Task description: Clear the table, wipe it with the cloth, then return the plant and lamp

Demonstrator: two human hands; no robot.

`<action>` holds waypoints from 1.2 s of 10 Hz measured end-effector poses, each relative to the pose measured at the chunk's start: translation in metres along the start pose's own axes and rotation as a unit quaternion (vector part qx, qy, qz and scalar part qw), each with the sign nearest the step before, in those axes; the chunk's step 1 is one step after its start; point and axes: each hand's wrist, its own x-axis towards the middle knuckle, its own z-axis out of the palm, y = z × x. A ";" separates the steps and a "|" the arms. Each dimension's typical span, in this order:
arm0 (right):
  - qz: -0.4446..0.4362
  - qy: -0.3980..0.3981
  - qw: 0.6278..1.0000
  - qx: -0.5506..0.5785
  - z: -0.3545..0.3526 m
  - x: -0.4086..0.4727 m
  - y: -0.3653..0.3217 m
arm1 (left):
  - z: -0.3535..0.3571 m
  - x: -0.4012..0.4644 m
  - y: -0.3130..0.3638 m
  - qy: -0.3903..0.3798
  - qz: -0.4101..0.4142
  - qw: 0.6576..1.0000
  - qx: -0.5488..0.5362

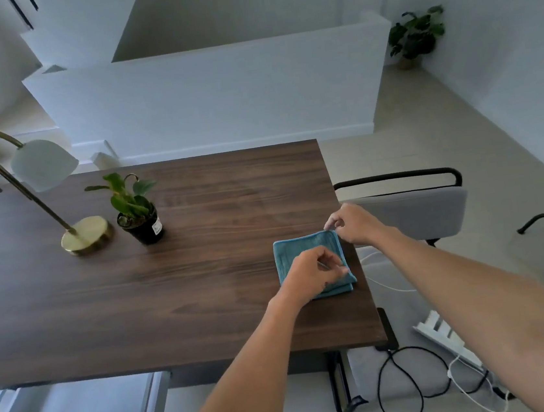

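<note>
- The left hand (315, 273) covered the near half of the folded cloth (297, 248).
- The label on the plant (137, 209) pot was too small to read.
- Both forearms ran off the bottom edge.

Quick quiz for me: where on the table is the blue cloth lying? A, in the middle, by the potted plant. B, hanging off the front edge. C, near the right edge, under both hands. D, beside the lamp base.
C: the folded blue cloth lies flat near the table's right edge, with the left hand on it and the right hand pinching its far corner.
</note>
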 end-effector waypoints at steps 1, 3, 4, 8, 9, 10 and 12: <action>0.018 0.052 0.998 0.011 0.006 -0.004 0.001 | -0.013 0.002 -0.013 0.109 0.002 0.993 0.051; -0.026 -0.011 1.000 -0.010 0.024 -0.025 -0.003 | -0.042 -0.007 -0.038 0.059 -0.059 0.965 0.247; -0.020 0.011 1.000 -0.008 0.037 -0.036 0.001 | -0.042 -0.014 -0.044 0.009 -0.059 0.962 0.267; 0.000 0.060 0.997 -0.041 0.055 -0.084 0.007 | -0.032 -0.037 -0.040 -0.020 -0.035 0.963 0.268; 0.009 0.046 0.997 -0.067 0.055 -0.089 0.002 | -0.030 -0.041 -0.038 -0.019 -0.038 0.959 0.280; 0.010 0.032 0.995 -0.098 0.051 -0.093 -0.006 | -0.031 -0.049 -0.034 -0.005 -0.042 0.962 0.271; 0.007 0.059 0.996 -0.068 0.060 -0.089 -0.033 | -0.059 -0.062 -0.045 0.094 -0.066 0.950 0.291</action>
